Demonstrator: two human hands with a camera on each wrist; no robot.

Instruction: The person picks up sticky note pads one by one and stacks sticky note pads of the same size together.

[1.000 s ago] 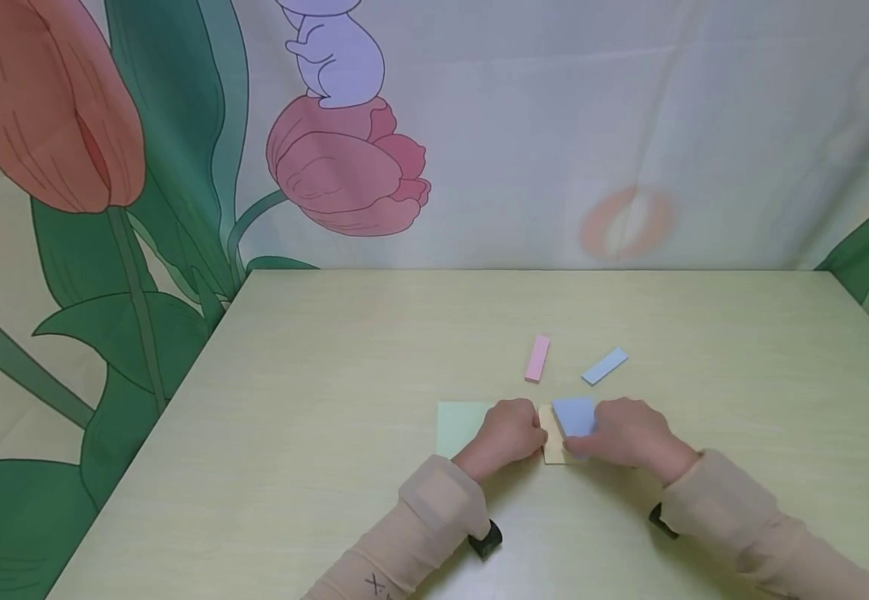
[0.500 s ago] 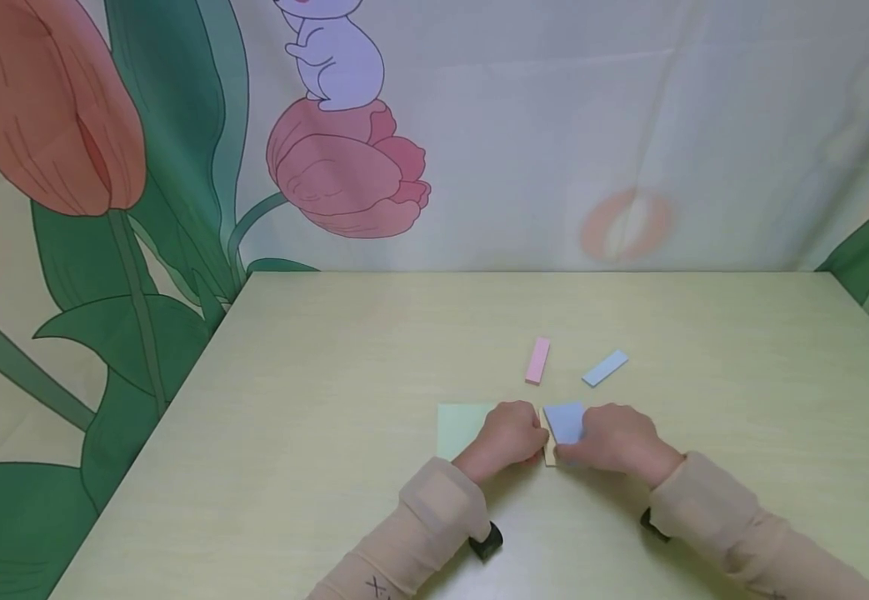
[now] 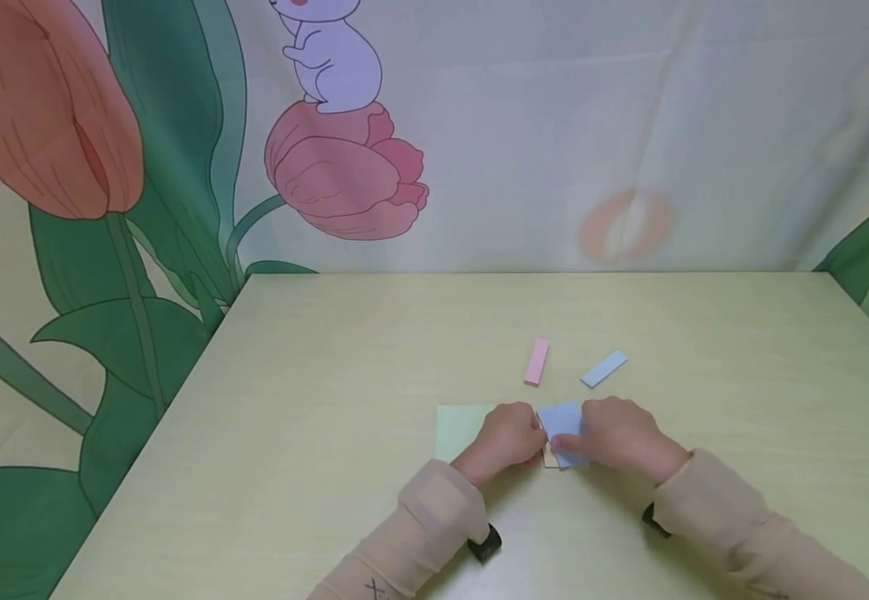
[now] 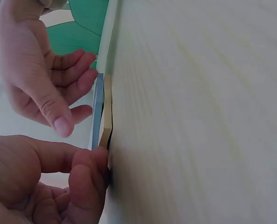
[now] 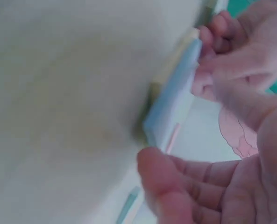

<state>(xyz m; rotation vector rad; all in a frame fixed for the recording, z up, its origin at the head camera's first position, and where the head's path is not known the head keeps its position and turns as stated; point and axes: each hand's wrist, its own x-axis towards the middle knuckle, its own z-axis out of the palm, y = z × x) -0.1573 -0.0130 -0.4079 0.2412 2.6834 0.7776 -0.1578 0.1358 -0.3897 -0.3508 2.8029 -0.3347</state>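
Note:
In the head view my left hand (image 3: 507,437) lies over the right part of a pale green square pad (image 3: 458,429). Its thumb and curled fingers pinch the left edge of a cream-yellow sticky-note pad (image 4: 107,107), mostly covered from above. On top of that sits a blue sticky-note pad (image 3: 558,419), slightly turned, so a yellow corner shows below it. My right hand (image 3: 621,437) is at the blue pad's right side, its thumb over the pad. In the right wrist view its fingers are loosely bent around the blue pad, without a clear pinch.
Beyond the hands a narrow pink strip pad (image 3: 536,362) and a narrow light blue strip pad (image 3: 603,368) lie apart on the pale wooden table (image 3: 314,375). A printed cloth (image 3: 494,142) with flowers hangs behind the table's far edge.
My right hand has moved left with the blue pad, which now covers more of the yellow pad. The right thumb has since lifted a little. My left hand has stayed in place.

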